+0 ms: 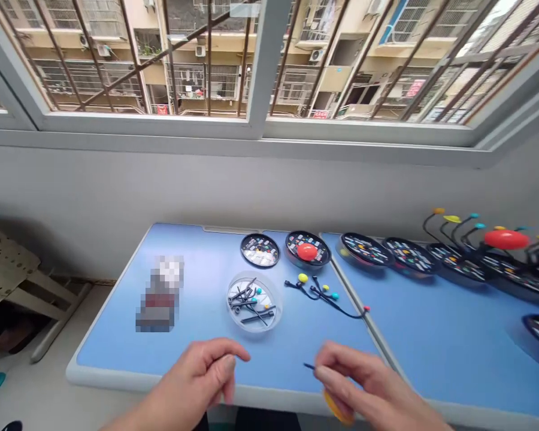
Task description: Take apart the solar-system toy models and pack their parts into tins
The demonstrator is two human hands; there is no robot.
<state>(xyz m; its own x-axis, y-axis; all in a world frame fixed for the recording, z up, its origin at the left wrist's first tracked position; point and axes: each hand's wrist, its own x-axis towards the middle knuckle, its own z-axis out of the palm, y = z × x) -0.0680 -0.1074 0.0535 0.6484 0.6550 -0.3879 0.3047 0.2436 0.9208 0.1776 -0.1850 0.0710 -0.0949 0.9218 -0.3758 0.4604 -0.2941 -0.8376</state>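
orange disc (338, 407) and thin black rod (309, 366) are held in a narrow grip by the right hand (354, 377) at the front edge of the blue bench (117, 353), left hand (197, 377) held half-curled and empty, near a clear dish of black rods (253, 301)

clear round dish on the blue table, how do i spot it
Start at the window, drop to the blue table beneath it. Near the table's middle sits a clear round dish, the only one holding loose black rods, unlike the black discs behind it.

Barred window (161, 60) above grey wall (117, 191)
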